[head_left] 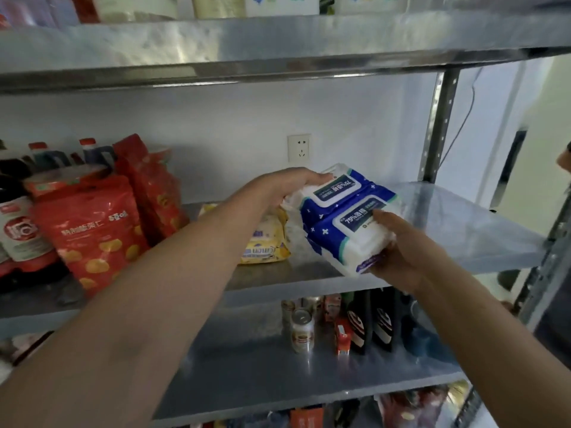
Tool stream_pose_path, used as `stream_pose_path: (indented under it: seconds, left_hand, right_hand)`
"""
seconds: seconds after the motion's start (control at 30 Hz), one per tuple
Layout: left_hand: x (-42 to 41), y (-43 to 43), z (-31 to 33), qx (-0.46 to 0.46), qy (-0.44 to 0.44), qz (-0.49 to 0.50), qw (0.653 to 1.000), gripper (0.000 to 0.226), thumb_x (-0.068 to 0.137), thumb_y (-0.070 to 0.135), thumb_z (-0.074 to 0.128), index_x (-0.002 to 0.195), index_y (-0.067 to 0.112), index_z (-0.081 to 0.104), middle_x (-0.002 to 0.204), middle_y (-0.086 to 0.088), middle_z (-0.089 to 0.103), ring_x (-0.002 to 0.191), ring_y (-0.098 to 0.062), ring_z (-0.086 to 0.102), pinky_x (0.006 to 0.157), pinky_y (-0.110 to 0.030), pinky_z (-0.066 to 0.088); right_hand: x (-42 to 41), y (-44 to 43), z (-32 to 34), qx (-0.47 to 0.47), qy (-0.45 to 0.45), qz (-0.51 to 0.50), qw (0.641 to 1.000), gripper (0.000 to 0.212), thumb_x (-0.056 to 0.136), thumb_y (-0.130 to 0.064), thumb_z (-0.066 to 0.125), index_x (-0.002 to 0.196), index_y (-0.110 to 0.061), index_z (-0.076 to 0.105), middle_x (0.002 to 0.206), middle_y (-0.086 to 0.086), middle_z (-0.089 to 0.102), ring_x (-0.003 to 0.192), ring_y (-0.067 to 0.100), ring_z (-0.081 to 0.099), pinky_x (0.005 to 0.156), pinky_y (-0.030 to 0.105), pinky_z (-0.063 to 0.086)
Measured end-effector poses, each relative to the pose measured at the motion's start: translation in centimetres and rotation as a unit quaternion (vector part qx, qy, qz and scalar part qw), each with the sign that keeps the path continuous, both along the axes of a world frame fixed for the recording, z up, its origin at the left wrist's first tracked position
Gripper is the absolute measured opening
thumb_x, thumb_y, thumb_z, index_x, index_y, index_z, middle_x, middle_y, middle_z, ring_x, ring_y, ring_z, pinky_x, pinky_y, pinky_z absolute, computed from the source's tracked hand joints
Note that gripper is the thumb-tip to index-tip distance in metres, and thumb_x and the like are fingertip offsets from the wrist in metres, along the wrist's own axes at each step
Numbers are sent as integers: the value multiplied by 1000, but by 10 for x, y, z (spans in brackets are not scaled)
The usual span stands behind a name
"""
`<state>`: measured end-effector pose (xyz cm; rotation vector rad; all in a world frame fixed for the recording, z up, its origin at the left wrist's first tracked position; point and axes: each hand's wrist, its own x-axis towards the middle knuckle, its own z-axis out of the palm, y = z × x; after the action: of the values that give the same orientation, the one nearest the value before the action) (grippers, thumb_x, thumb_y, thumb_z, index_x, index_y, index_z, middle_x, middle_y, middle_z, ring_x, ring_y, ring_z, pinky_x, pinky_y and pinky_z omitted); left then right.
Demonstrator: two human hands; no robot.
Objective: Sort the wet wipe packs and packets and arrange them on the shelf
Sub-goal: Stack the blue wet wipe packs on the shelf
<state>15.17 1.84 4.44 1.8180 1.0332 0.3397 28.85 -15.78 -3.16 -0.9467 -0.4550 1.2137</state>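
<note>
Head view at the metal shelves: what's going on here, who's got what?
A person holds two blue-and-white wet wipe packs side by side over the middle shelf. The left hand grips the far pack at its end, and the right hand holds the near pack with the thumb on top. The packs are tilted at the shelf's front edge, not yet laid flat. A yellow packet lies on the shelf just left of them, with red bags further left.

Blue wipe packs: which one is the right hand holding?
The nearer pack, lower in view, its end in the right hand; the left hand grips the farther pack.
</note>
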Motion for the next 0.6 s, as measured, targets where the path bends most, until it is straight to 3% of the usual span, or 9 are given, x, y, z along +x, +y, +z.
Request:
stream_pose_path:
  seconds: [0.07, 0.2, 0.4, 0.5, 0.6]
  left_hand:
    - [5, 13, 0, -13, 17, -2, 1000, 45, 84, 53, 68, 109, 15, 68, 103, -9, 77, 93, -27, 73, 86, -38, 58]
    - [18, 38, 4, -2, 55, -14, 998, 49, 85, 52, 68, 115, 12, 68, 110, -13, 74, 103, -31, 69, 98, -46, 52]
    - [47, 65, 9, 87, 109, -61, 988, 44, 92, 47, 61, 122, 16, 67, 118, -7, 71, 110, -25, 66, 99, -36, 50]
    - [65, 71, -5, 198, 179, -122, 956, 46, 97, 38, 57, 140, 24, 54, 145, -2, 51, 132, -21, 49, 111, -36, 38]
    - [74, 76, -24, 206, 254, -179, 928, 59, 98, 43, 50, 153, 32, 30, 160, -1, 29, 144, -22, 32, 117, -38, 29]
  right_hand:
    - [1, 9, -4, 5, 27, 24, 999, 45, 89, -20, 68, 131, -15, 56, 117, 16, 72, 105, 39, 69, 84, 58, 56]
    - [-1, 25, -10, 8, 45, 36, 998, 44, 88, -17, 69, 130, -14, 58, 115, 16, 72, 106, 38, 69, 86, 59, 55]
    - [-8, 48, -10, -7, 87, -5, 996, 35, 90, -14, 68, 124, -14, 60, 111, 16, 74, 102, 37, 70, 88, 58, 54]
    - [-6, 60, -8, -47, 70, -47, 995, 35, 90, -13, 68, 123, -13, 58, 116, 17, 71, 104, 37, 68, 92, 59, 52]
    - [4, 64, -1, -74, 15, -76, 994, 31, 87, -14, 72, 115, -12, 59, 108, 15, 72, 96, 34, 71, 80, 53, 59]
